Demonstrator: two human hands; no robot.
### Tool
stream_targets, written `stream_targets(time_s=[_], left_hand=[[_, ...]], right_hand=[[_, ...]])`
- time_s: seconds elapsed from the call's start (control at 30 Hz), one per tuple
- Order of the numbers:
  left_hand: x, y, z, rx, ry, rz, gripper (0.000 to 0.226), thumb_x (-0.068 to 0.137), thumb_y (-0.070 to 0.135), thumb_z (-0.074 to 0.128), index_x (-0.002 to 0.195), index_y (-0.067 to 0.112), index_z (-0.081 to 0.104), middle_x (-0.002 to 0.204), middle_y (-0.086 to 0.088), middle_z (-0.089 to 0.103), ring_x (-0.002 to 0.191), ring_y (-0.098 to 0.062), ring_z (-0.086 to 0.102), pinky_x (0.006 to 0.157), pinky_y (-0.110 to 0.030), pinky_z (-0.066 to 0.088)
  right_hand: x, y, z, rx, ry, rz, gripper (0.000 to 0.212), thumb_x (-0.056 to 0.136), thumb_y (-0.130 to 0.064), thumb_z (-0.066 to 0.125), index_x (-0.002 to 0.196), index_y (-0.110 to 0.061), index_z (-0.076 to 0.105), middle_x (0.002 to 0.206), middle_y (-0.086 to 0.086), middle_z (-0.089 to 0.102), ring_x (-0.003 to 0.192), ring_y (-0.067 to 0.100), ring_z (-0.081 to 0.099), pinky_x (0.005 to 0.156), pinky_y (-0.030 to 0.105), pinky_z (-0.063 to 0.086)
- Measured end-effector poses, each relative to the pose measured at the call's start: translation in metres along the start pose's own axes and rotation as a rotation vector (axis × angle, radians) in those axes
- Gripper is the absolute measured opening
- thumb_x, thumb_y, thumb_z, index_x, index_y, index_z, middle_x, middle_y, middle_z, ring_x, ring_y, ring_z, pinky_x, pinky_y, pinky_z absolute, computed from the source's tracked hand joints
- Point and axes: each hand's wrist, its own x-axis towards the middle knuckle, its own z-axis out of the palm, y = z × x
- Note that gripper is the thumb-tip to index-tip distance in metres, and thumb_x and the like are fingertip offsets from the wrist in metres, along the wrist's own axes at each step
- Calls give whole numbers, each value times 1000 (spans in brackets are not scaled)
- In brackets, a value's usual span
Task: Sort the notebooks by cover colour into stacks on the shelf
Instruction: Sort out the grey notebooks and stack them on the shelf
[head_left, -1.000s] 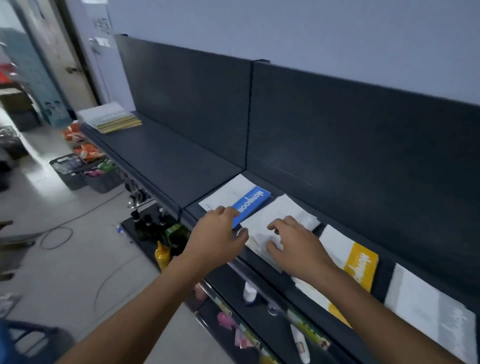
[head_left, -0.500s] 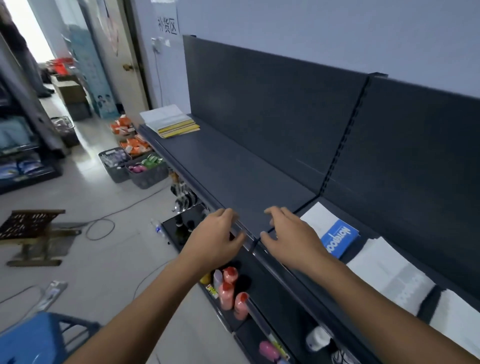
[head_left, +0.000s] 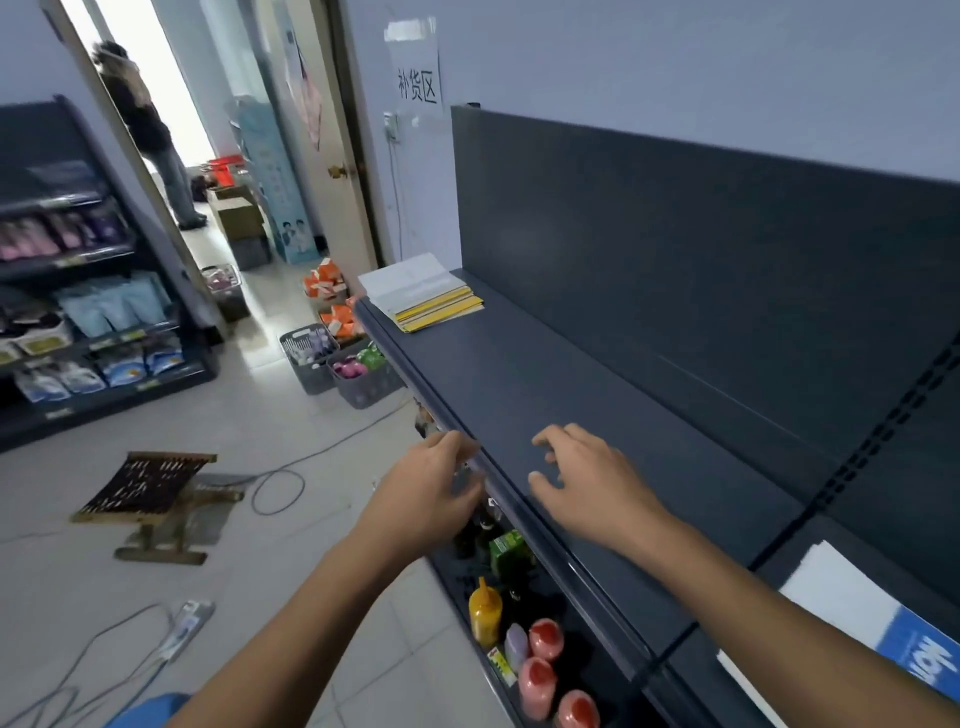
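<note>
My left hand hangs at the front lip of the dark shelf, fingers loosely curled and holding nothing; the fingertips are blurred, so I cannot tell whether they touch the edge rail. My right hand hovers over the bare shelf top, fingers spread and bent, empty; contact with the surface is not clear either. A stack of notebooks sits at the far end of the shelf against the back panel: pale cover on top, yellow edges beneath, number of books not readable. Near my right forearm lies a white and blue notebook, cut off by the picture's right edge, its lettering only partly visible. A second white sheet or cover shows below it, mostly hidden by my arm. On the lower shelf, a yellow bottle and red-capped bottles stand partly hidden by the shelf lip. A person stands in the far doorway, washed out by light.
</note>
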Motion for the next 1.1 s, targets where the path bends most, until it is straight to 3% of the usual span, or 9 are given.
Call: stream_targets(time_s=[0.17,0.47,0.77,1.1], left_hand=[[33,-51,-13,-13,18,-39,28,94,36,55,120,26,59,114,8,61,101,-10,59,87,-33,52],[98,-169,-47,-49,18,-94,27,96,37,52,120,27,60,117,11,60,105,-6,58,90,-31,50],[187,-282,-88,-34,11,3,28,96,37,50,120,27,60,116,12,62,101,-7,60,87,-31,52],[314,-318,-91,-17,-96,200,22,96,36,48,113,29,60,110,12,59,94,-6,60,82,-33,54]], right_hand=[[63,-21,19,-18,-50,-31,38,98,-39,52,133,-26,51,126,-8,53,98,14,59,80,30,47],[186,-91,59,-72,-80,-39,36,97,-40,52,131,-27,52,123,-8,55,103,16,60,87,36,51],[297,-164,92,-77,-15,96,35,97,-42,51,129,-28,52,123,-8,55,106,20,60,88,40,50],[392,-148,94,-69,43,311,33,98,-39,49,128,-24,51,122,-5,54,99,22,60,86,44,53]])
